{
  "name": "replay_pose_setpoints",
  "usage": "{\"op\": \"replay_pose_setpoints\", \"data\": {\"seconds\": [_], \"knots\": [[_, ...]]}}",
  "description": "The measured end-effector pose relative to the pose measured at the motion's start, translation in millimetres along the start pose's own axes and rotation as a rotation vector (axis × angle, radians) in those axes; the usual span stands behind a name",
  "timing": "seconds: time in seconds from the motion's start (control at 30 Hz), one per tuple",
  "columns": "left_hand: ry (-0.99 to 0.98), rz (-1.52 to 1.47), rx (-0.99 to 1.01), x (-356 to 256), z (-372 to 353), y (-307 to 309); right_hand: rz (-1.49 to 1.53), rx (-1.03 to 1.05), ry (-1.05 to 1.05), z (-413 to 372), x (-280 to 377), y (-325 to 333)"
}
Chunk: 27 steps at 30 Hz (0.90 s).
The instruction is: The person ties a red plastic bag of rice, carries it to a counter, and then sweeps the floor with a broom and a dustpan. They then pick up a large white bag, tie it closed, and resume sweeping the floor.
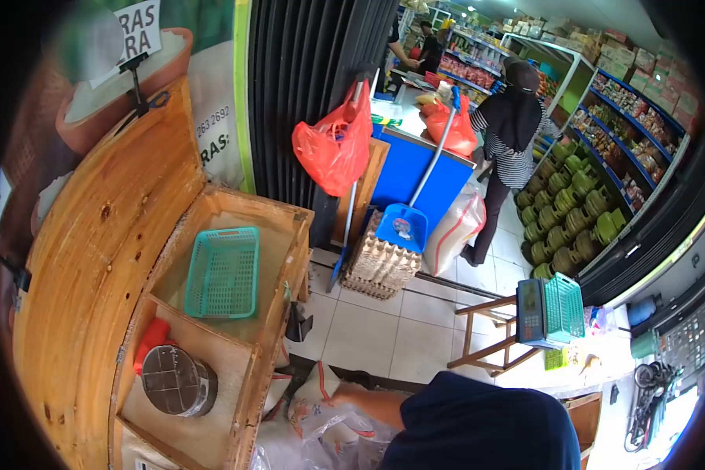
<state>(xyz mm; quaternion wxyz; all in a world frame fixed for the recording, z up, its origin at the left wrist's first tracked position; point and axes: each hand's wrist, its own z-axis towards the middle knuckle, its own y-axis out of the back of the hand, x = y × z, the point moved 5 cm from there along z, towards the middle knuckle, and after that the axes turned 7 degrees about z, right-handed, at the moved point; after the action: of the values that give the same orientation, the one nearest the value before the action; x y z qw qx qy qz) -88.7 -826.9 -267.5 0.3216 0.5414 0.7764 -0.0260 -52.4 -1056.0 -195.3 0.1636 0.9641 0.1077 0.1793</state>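
Observation:
At the bottom centre, a bare forearm reaches left from a dark blue sleeve. My hand (338,396) is at its end, against a white sack (315,398); the fingers are too small and hidden to tell whether they grip it. Clear plastic (329,427) and more white sacks lie just below. Which of my hands this is, I take as the right. My left hand does not show. To the left stands a wooden bin (243,392) with compartments, holding a green basket (223,272), a round dark container (178,380) and a red object (155,341).
Egg trays (380,266) carry a blue dustpan (402,227). A scale (531,313) with a green basket stands on a wooden stand at right. A person in stripes (513,133) stands by the blue counter (415,168); green gas cylinders (576,200) are beyond.

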Motion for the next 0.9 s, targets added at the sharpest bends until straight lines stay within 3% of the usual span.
{"op": "replay_pose_setpoints", "data": {"seconds": [0.1, 0.23, 0.33, 0.4, 0.6, 0.63, 0.67, 0.8, 0.87, 0.9], "knots": [[0.004, -0.043, 0.011, -14, 7, -4, -0.159, -0.158, -0.128, 6, -11, -48], [0.023, -0.094, 0.012, -25, 14, -6, -0.267, 0.036, -0.005, 42, -53, -102], [0.03, -0.13, 0.012, -36, 20, -9, -0.141, -0.072, -0.082, 40, -61, -93], [0.042, -0.157, 0.012, -43, 22, -12, -0.055, -0.292, -0.104, 41, -63, -72], [0.078, -0.248, -0.007, -50, 17, -10, -0.146, -0.116, 0.018, 31, -64, -31], [0.088, -0.279, -0.016, -45, 14, -6, -0.238, -0.046, 0.262, 61, -80, -47], [0.095, -0.327, -0.021, -38, 9, -3, -0.197, -0.022, 0.317, 88, -102, -71], [0.205, -0.46, -0.071, -16, -37, 18, 0.01, -0.101, 0.538, 86, -107, -44], [0.244, -0.521, -0.088, -16, -55, 28, 0.008, -0.152, 0.555, 81, -104, -19], [0.26, -0.542, -0.092, -20, -58, 30, 0.145, -0.227, 0.433, 63, -97, 7]]}}
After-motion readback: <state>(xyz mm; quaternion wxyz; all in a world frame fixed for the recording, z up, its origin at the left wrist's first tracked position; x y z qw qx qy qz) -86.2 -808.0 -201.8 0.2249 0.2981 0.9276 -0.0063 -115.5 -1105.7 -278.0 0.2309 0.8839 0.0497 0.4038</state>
